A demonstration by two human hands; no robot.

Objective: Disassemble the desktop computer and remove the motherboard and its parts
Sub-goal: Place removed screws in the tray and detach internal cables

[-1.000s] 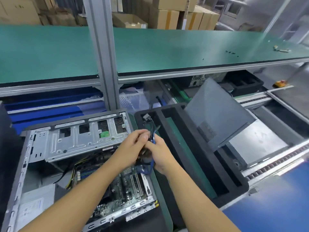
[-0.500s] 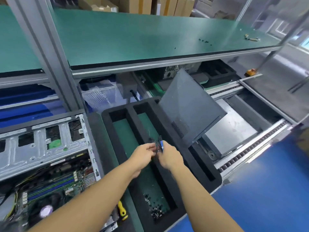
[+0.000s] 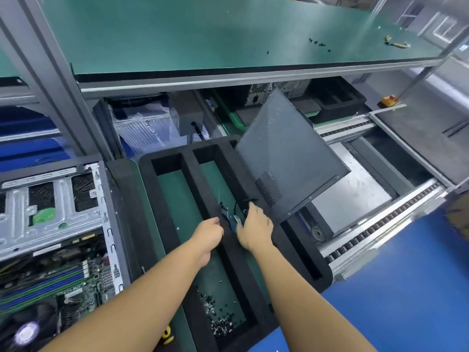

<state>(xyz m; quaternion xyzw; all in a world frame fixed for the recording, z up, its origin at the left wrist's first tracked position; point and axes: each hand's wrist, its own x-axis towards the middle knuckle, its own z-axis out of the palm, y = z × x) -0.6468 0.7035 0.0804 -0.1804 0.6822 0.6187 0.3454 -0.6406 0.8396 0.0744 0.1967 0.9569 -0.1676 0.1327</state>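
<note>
Both my left hand (image 3: 209,232) and my right hand (image 3: 256,227) flank 1 cable bundle (image 3: 233,216), which hangs between them over the foam tray (image 3: 154,199), running roughly away from me and closer to my right; whether either hand grips it I cannot tell.

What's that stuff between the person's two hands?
A small bundle of black and blue cables sits between the left hand and the right hand, over the black foam tray, in the head view.
</note>
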